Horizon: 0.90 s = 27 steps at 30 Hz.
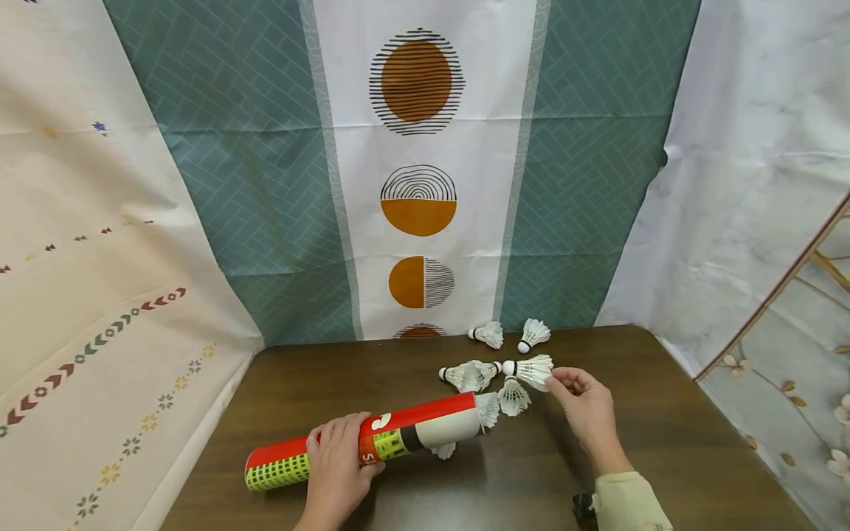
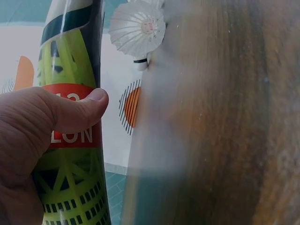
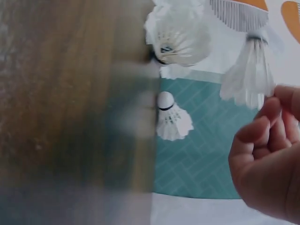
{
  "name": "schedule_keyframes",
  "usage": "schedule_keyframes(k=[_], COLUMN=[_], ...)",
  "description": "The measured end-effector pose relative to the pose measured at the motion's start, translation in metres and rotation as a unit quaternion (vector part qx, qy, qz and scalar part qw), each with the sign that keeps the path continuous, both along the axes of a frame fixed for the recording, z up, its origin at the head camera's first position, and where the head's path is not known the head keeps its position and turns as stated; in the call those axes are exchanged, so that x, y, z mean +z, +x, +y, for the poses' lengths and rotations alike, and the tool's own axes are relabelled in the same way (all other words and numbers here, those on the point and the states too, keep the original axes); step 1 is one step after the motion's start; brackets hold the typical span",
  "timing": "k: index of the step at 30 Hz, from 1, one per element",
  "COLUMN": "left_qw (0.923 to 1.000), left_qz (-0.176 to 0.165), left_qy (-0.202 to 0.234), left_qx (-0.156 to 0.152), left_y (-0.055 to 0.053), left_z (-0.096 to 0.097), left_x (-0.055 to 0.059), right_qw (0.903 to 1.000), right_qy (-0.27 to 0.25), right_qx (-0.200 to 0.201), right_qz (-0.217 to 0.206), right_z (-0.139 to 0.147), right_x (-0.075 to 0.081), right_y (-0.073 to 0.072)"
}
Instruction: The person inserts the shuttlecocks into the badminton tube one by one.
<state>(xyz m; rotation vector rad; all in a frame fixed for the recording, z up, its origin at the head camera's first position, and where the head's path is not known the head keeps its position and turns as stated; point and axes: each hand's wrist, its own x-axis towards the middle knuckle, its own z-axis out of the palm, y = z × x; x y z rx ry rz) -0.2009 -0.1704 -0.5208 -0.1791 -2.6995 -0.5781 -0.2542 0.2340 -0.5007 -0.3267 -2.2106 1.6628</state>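
My left hand (image 1: 339, 463) grips a red, white and yellow-green shuttlecock tube (image 1: 441, 426) around its middle, its right end tipped up. At that right end, white feathers (image 1: 488, 408) of a shuttlecock show at the mouth; how far inside it sits is hidden. To the right, my right hand (image 1: 587, 413) pinches the feather edge of a white shuttlecock (image 3: 251, 70) between thumb and fingers. Its cork points left. In the left wrist view the thumb (image 2: 77, 110) lies across the tube's red label.
Loose shuttlecocks lie on the brown table (image 1: 299, 391): one (image 1: 514, 398) below the held one, others (image 1: 458, 376) left of it, two near the back edge (image 1: 488, 334). Another (image 1: 443, 450) is partly hidden under the tube. Patterned cloth (image 1: 285, 184) hangs behind.
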Motion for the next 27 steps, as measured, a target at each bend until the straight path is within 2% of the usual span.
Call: schedule_keyframes(k=[7, 12, 16, 22, 27], left_qw=[0.9999, 0.9999, 0.9999, 0.9999, 0.9999], left_qz=[0.007, 0.010, 0.012, 0.013, 0.016], left_qy=[0.004, 0.007, 0.006, 0.002, 0.004], left_qx=[0.005, 0.008, 0.004, -0.003, -0.005], left_y=[0.000, -0.002, -0.002, -0.002, -0.001], left_z=[0.000, 0.002, 0.004, 0.010, 0.015], left_x=[0.001, 0.002, 0.002, 0.002, 0.003], right_qw=[0.9956, 0.9863, 0.9759, 0.9553, 0.9454], right_qy=[-0.004, 0.013, 0.012, -0.003, -0.003], right_qx=[0.090, 0.160, 0.213, 0.290, 0.321], right_qz=[0.026, 0.041, 0.044, 0.055, 0.057], right_z=[-0.006, -0.014, -0.024, -0.045, -0.060], right_x=[0.016, 0.024, 0.023, 0.015, 0.010], right_y=[0.017, 0.028, 0.032, 0.033, 0.037])
